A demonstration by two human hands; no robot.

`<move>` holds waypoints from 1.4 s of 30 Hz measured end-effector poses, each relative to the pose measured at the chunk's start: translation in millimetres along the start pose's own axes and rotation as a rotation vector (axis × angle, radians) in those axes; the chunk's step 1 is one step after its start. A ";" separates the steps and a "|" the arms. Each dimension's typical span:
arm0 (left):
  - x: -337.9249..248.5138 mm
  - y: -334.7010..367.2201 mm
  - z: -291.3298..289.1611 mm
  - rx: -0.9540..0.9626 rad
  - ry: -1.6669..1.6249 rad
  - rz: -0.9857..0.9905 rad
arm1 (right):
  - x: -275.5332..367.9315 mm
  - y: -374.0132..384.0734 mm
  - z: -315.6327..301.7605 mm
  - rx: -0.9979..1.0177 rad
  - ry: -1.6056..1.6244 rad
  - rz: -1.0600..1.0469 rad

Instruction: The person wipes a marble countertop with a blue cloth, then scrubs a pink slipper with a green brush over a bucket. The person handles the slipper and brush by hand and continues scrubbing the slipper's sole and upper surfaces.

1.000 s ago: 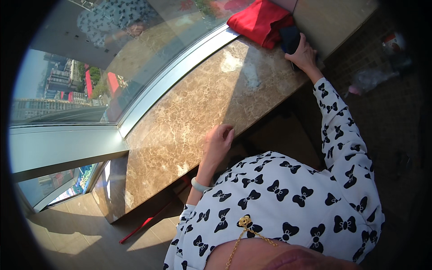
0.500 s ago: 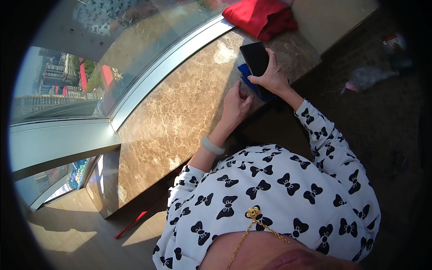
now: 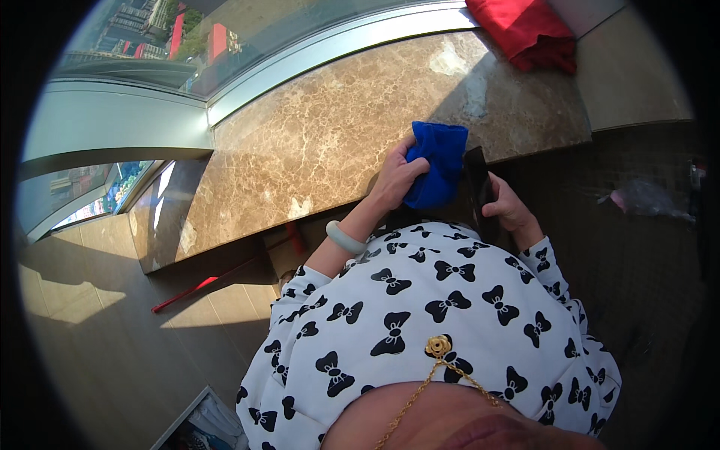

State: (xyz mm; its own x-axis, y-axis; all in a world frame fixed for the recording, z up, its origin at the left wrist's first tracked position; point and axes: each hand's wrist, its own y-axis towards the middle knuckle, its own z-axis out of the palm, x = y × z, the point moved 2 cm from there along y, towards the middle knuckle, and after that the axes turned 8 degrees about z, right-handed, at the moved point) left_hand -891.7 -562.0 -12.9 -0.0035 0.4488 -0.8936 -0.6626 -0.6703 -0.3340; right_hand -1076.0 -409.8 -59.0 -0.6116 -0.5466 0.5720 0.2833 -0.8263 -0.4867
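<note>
My left hand [image 3: 397,174] is closed on a folded blue cloth [image 3: 442,161], its thumb pressed over the near face. The cloth is held up in front of the marble sill [image 3: 330,127]. Just right of it, my right hand [image 3: 511,204] grips a flat black phone-like device [image 3: 477,184], seen nearly edge-on. A narrow gap shows between cloth and device. The fingers behind each thing are partly hidden. A pale bangle [image 3: 345,238] rings my left wrist.
Red fabric [image 3: 529,37] lies crumpled at the sill's far right end. The window frame [image 3: 352,46] runs along the far edge. A red stick [image 3: 199,289] is low on the left, above an open box [image 3: 201,424]. A clear plastic bag [image 3: 649,201] lies at right.
My left hand has taken hold of the blue cloth and lifted it from the sill. The black device has come nearer my body and turned edge-on. My view has shifted.
</note>
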 end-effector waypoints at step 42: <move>-3.4 186.3 51.8 0.482 1.744 1.029 | -124.9 -144.7 9.4 -0.264 0.224 0.616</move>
State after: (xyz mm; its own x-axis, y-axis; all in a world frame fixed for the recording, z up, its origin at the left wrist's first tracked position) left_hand -1053.9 -657.8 -56.6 -0.0555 -0.9975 -0.0430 -0.9813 0.0466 0.1867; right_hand -1033.6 -223.3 -53.9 -0.5427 -0.8399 0.0053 0.4552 -0.2994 -0.8385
